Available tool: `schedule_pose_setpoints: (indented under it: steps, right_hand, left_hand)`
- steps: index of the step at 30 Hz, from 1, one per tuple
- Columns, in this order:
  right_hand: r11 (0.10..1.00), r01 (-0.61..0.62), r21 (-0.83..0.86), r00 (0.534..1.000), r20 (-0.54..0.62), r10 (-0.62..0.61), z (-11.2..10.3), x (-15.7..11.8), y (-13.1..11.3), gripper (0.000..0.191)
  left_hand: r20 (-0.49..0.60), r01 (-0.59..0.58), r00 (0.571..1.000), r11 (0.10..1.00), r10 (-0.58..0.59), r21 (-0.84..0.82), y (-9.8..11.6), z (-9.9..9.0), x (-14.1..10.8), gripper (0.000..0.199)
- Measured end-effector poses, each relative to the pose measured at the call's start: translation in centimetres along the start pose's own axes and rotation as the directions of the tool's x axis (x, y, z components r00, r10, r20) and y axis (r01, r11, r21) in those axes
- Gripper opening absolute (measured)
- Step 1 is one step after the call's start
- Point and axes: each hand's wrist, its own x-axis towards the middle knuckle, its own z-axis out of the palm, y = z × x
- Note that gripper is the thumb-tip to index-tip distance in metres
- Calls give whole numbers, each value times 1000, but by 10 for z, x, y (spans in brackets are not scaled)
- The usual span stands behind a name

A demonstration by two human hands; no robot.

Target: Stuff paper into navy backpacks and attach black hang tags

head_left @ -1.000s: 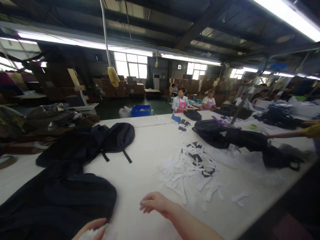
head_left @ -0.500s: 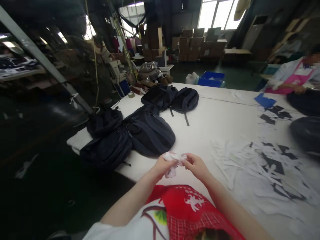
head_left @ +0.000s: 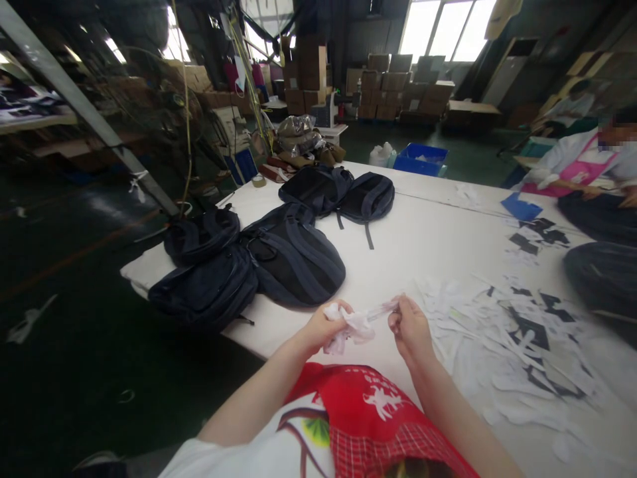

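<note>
A crumpled piece of thin white material (head_left: 359, 326), perhaps tissue or soft plastic, is stretched between my hands above the white table (head_left: 423, 232). My left hand (head_left: 326, 326) is closed around its bunched part. Pinched in my right hand (head_left: 409, 325) is a narrow, drawn-out end of the same piece. Just beyond my left hand lies a dark navy backpack (head_left: 298, 255), straps facing up. Another navy backpack (head_left: 206, 289) rests at the table's left edge.
White strips and dark scraps (head_left: 517, 338) cover the table on the right. More backpacks (head_left: 365, 198) lie farther back, near a blue bin (head_left: 422, 159). Across the table, a person in a pink apron (head_left: 582, 169) handles dark bags. A metal pole (head_left: 99, 113) slants along the left.
My right hand has moved right, away from my left, drawing an end of the white material out into a thin strand. The view has shifted slightly.
</note>
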Motion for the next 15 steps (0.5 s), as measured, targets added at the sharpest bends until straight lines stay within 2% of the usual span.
schedule_pose_setpoints:
  steps: [3,5,7,11,13,15]
  right_hand:
    - [997,-7,76,999,-49,11,-5,6,-6,38]
    - [994,-12,110,997,-75,20,-14,14,-15,35]
    - [989,-5,148,991,-128,24,-27,23,-27,33]
    - [980,52,191,964,-266,0,-55,38,-45,34]
    - [986,8,164,968,-250,34,-64,36,-41,36]
    - [991,-122,62,980,-153,131,-67,25,-26,36]
  left_hand:
    - [204,34,978,995,-53,95,5,-4,-7,37]
    - [241,43,968,990,-76,137,7,-8,-11,36]
    - [172,46,982,987,-72,152,7,-15,-12,30]
    - [-39,65,997,988,-60,141,2,-39,-9,18]
    - [-86,75,994,991,-66,107,-1,-51,-9,21]
    - [-56,96,994,988,-90,123,-6,-57,-12,29]
